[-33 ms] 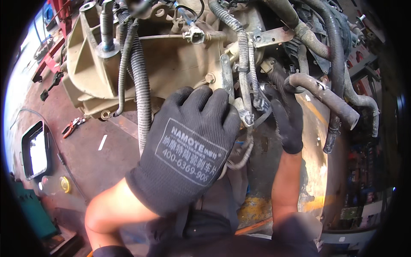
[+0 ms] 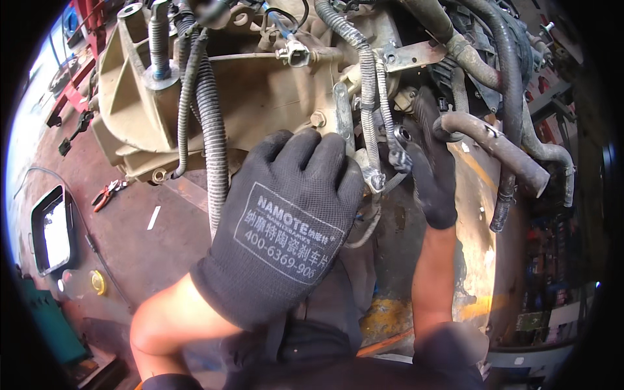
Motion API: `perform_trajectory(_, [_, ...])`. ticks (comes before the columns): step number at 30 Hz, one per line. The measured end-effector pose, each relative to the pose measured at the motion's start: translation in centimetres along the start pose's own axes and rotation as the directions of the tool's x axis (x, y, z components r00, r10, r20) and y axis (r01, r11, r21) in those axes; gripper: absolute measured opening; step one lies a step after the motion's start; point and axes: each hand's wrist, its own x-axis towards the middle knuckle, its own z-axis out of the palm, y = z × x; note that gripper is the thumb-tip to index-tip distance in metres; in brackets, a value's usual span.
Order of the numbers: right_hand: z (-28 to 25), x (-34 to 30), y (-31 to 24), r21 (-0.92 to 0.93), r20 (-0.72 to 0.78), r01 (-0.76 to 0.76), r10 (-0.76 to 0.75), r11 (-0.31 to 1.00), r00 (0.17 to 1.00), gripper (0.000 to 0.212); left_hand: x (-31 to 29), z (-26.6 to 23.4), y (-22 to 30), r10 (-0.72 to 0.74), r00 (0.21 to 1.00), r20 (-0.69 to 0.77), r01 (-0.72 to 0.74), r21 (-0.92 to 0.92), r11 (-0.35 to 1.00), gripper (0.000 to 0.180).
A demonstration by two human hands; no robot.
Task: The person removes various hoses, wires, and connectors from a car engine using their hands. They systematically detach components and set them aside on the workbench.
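Observation:
My left hand, in a black knitted glove with pale print, lies back-up at the lower edge of a tan cast-metal housing. Its fingers curl over; the tips and whatever they grip are hidden. Beyond a ribbed cable conduit, my gloved right hand reaches up under the hoses with fingers stretched and thumb apart. Close to its thumb is a shiny ring-shaped metal end; whether the hand touches it I cannot tell. A bolt head shows above my left fingers.
Thick rubber hoses hang right of my right hand. Another ribbed conduit drops left of my left hand. On the floor lie red-handled pliers, a black tray and a clear bottle with a yellow cap.
My right hand has shifted slightly upward and to the left, and its fingers and thumb look farther apart. The shiny ring end shows more clearly. My left hand stays in place.

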Motion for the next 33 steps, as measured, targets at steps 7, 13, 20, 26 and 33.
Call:
perform_trajectory(7, [-0.2,6.0,6.1,-0.426,-0.116,0.129,-0.195,0.895,0.974,0.052,-0.5,0.3,-0.7,0.019,1.000,-0.012,-0.020,-0.049,0.999,0.039])
perform_trajectory(13, [0.4,7.4,4.5,-0.827,0.033,0.336,-0.557,0.451,0.830,0.045,1.7,-2.2,-0.3,0.124,0.979,-0.163,-0.133,-0.048,0.990,0.037])
perform_trajectory(20, [2.5,9.8,5.1,-0.914,-0.049,0.215,-0.622,0.343,0.782,0.027,11.4,-6.7,-11.0,0.142,0.955,-0.259,0.022,0.541,0.841,0.030])
perform_trajectory(26, [3.5,11.2,1.5,-0.678,-0.240,0.153,-0.413,0.719,0.878,0.043,16.6,-7.4,-15.0,0.132,0.981,0.145,-0.191,0.559,0.807,0.023])
perform_trajectory(33, [1.7,11.8,2.3,-0.761,-0.190,0.125,-0.402,0.637,0.896,0.051,16.9,-9.7,-10.6,0.052,0.975,0.215,-0.130,0.369,0.920,0.018])
